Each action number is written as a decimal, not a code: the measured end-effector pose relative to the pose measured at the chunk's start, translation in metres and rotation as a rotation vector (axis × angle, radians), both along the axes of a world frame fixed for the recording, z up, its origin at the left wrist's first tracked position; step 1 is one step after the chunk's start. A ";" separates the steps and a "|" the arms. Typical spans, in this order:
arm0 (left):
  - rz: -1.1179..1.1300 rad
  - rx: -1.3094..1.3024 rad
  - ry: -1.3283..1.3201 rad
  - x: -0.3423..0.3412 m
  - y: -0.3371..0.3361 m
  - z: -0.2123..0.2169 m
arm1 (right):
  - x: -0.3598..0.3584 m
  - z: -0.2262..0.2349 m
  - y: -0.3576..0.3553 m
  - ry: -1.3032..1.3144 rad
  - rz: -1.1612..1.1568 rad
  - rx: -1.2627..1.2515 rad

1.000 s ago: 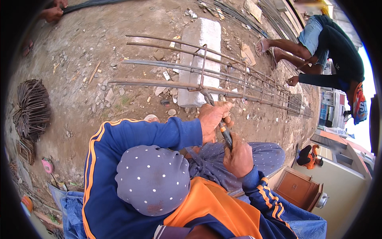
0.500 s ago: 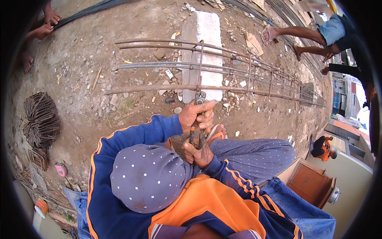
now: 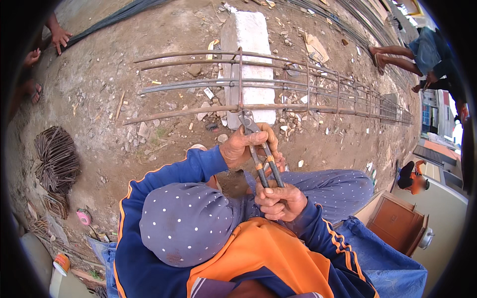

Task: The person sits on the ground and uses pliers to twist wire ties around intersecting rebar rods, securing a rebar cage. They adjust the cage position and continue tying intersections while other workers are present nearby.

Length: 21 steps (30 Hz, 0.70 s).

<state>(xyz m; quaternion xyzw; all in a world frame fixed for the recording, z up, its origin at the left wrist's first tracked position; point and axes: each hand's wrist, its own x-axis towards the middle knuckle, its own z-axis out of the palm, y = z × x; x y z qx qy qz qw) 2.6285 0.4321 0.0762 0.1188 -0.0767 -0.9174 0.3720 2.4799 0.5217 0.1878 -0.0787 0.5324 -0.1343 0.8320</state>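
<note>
A pair of pincers (image 3: pixel 259 154) with dark metal jaws and black-and-orange handles is tilted between my hands. My left hand (image 3: pixel 237 149) grips it just below the jaws, thumb across the front. Lower down, my right hand (image 3: pixel 282 202) is closed round the handle ends, which stand a little apart. The jaws meet the nearest bar of a rebar cage (image 3: pixel 189 113), beside an upright stirrup (image 3: pixel 240 74). Whether they bite on wire there is too small to tell. Bars of the cage rest across a pale concrete block (image 3: pixel 256 89).
Bent stirrups (image 3: pixel 57 159) lie heaped on the left, near a pink tape measure (image 3: pixel 84 216). A brown wooden cabinet (image 3: pixel 392 223) stands lower right by a blue tarp (image 3: pixel 377 253). Another person's hand (image 3: pixel 59 37) is by long thin rods (image 3: pixel 114 17); other people are at the right.
The pincers' handles have spread apart and the tool leans more. My right hand has moved right and slightly down to the handle ends. At upper left, the other person's hands have separated.
</note>
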 end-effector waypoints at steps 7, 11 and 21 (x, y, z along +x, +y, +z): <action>0.040 0.146 0.166 -0.018 0.008 -0.010 | -0.006 0.011 -0.017 0.429 0.440 0.001; 0.148 0.225 0.015 -0.037 0.006 0.000 | 0.015 0.005 -0.001 1.488 0.716 -1.340; 0.108 0.162 -0.025 -0.045 -0.003 -0.006 | -0.040 -0.027 -0.027 1.385 0.958 -1.050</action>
